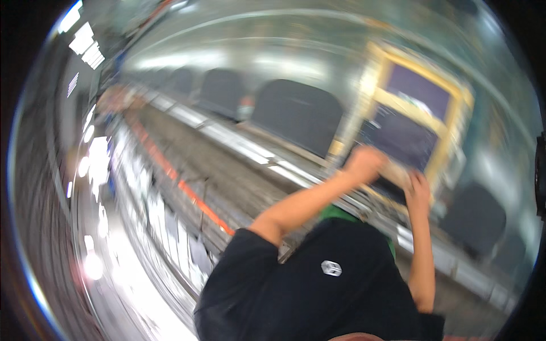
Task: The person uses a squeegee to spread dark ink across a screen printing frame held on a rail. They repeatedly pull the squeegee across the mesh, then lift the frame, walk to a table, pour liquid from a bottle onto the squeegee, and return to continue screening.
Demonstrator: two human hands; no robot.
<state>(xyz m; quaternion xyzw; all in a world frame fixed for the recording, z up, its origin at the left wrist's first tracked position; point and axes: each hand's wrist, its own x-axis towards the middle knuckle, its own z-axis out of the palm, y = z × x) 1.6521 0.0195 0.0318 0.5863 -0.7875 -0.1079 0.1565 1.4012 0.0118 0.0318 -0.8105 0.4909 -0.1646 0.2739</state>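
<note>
I have the left hand (365, 163) and right hand (419, 194) outstretched over the frame (451, 125), fingers seemingly curled round a bar (397, 173), though blurred.

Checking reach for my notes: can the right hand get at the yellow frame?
Probably yes: the right hand is close to the yellow frame, nothing visibly between, though it seems to hold a tan bar.

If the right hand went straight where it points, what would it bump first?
Probably the dark panel inside the yellow frame, just beyond the right hand; blur makes the depth unclear.
</note>
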